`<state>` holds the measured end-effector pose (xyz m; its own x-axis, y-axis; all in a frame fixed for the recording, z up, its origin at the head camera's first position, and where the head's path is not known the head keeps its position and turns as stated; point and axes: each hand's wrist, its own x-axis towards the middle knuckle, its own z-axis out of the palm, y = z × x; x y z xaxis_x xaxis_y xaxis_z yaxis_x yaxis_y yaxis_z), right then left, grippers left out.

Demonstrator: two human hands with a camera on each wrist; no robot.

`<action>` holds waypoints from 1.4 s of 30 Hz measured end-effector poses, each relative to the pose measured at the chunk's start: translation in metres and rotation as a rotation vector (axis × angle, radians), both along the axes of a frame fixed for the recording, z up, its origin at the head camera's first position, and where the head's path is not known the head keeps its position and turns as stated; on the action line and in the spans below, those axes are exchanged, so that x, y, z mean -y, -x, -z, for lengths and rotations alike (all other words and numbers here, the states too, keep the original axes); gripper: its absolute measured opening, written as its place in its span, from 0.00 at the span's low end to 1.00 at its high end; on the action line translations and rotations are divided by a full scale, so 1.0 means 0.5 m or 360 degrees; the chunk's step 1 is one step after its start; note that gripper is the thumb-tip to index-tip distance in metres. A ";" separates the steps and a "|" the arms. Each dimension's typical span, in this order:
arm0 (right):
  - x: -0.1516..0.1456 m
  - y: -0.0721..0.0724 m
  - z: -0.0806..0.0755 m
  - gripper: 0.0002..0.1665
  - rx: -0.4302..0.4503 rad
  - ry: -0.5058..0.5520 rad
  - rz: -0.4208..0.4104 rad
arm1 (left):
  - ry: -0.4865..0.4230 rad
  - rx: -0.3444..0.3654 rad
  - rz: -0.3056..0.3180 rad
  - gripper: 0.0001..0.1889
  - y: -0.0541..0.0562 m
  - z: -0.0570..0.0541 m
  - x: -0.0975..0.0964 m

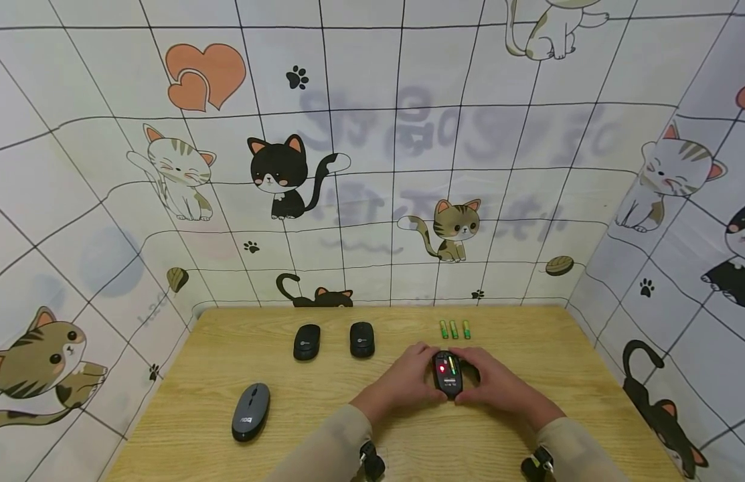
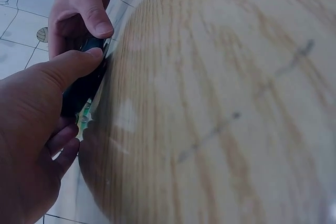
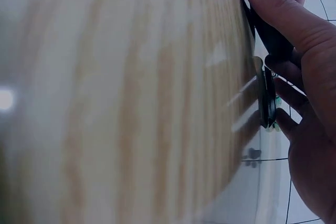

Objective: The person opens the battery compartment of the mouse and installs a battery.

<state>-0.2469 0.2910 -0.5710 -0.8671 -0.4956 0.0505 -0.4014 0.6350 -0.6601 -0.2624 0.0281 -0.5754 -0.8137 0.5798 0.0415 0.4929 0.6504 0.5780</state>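
A black computer mouse lies underside up at the table's right-centre, its battery compartment uncovered and a battery inside. A red light glows on its underside. My left hand holds its left side and my right hand its right side, thumbs at the near end. In the left wrist view, the dark mouse shows between thumb and fingers. A thin dark piece, perhaps the battery cover, stands beside my right fingers in the right wrist view; the hand partly hides it in the head view.
Three green-and-yellow batteries lie in a row behind the hands. Two black mice rest at the back left, and a grey mouse nearer the front left. A cat-print cloth surrounds the wooden table.
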 end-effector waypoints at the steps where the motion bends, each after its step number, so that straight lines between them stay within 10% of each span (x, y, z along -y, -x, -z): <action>1: 0.000 0.000 -0.001 0.60 0.0002 0.0006 -0.0004 | 0.0005 0.0005 -0.0003 0.50 0.001 0.000 0.000; 42: 0.022 -0.002 -0.022 0.58 -0.0052 0.0056 0.0093 | -0.0104 0.0024 -0.0020 0.50 0.009 0.002 0.036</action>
